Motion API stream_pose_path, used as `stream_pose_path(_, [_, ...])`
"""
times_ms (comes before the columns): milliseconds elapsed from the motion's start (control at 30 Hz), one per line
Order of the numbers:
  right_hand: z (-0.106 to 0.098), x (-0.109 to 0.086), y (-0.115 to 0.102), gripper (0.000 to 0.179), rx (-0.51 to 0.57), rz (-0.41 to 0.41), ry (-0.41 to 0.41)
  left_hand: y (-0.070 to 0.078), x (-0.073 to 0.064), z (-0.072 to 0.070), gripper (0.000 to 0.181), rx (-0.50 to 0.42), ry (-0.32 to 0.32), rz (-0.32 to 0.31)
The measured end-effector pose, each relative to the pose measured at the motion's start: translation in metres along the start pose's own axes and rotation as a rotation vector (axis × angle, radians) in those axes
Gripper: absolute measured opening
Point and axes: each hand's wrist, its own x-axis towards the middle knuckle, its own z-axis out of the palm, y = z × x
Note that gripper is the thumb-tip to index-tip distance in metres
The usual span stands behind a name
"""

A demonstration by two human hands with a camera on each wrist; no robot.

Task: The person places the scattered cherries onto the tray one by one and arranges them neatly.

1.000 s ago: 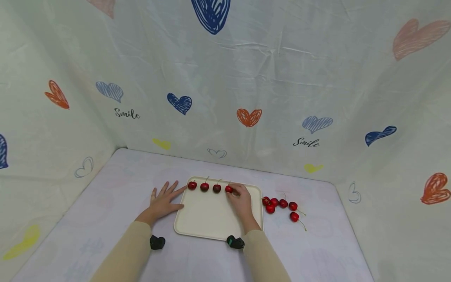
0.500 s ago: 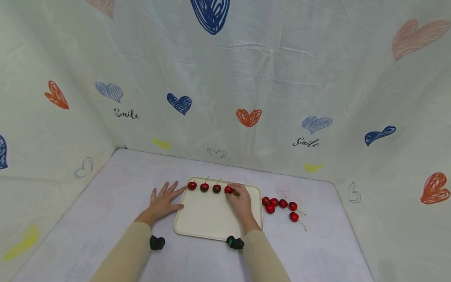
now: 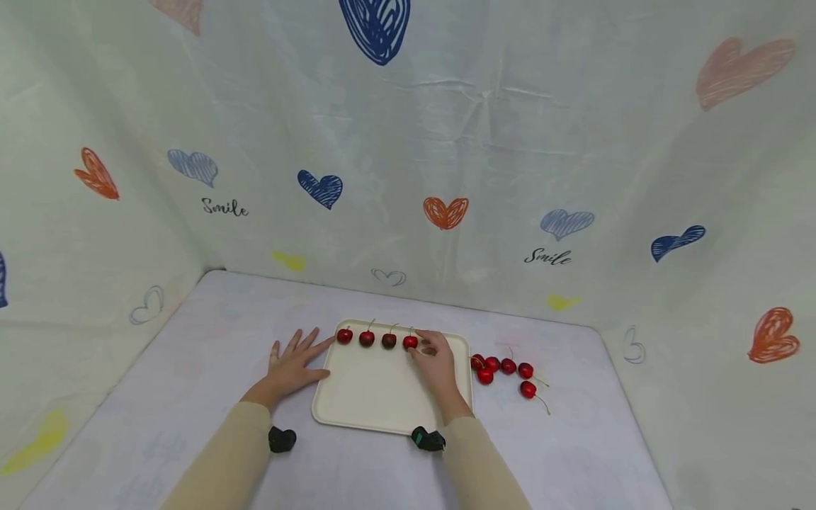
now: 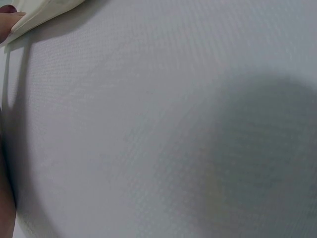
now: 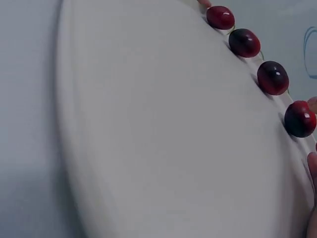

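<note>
A row of several dark red cherries with stems lines the far side of a cream rectangular tray (image 3: pixel 376 397). My right hand (image 3: pixel 438 365) is at the row's right-end cherry (image 3: pixel 410 342). In the right wrist view, one fingertip (image 5: pixel 313 104) is right at that cherry's side, while the thumb (image 5: pixel 312 163) stands apart from it. My left hand (image 3: pixel 292 368) lies flat with fingers spread, its index fingertip and thumb at the tray's left rim. Only a fingertip (image 4: pixel 7 22) at the tray corner and a bit of the hand show in the left wrist view.
Several loose cherries (image 3: pixel 508 366) lie on the white-covered table (image 3: pixel 561 439) just right of the tray, some close to its rim. A pale curtain (image 3: pixel 497 156) printed with hearts hangs behind the table. Dark wrist devices (image 3: pixel 428 439) sit at both sleeves.
My right thumb and finger have parted from their pinch on the right-end cherry, which now stands more in view. The left hand stays in place. The head view has shifted slightly.
</note>
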Motion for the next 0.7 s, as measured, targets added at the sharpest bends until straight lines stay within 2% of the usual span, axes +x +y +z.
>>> stream_pose_path(133, [-0.017,-0.010,-0.009,0.037,0.074,0.069,0.034,-0.002,0.001,0.003,0.072,0.016,0.002,0.016])
stream_pose_path(267, [-0.037,-0.020,-0.031,0.038,0.144,0.046,0.051,-0.005,0.001,0.002,0.073,0.030,0.009,0.014])
stream_pose_path(400, [-0.058,-0.031,-0.046,0.038,0.140,0.011,0.063,-0.006,0.002,0.001,0.072,0.026,0.009,0.011])
stream_pose_path(700, [-0.101,-0.055,-0.014,0.038,0.074,0.131,0.182,-0.006,0.003,0.004,0.073,0.009,0.004,0.026])
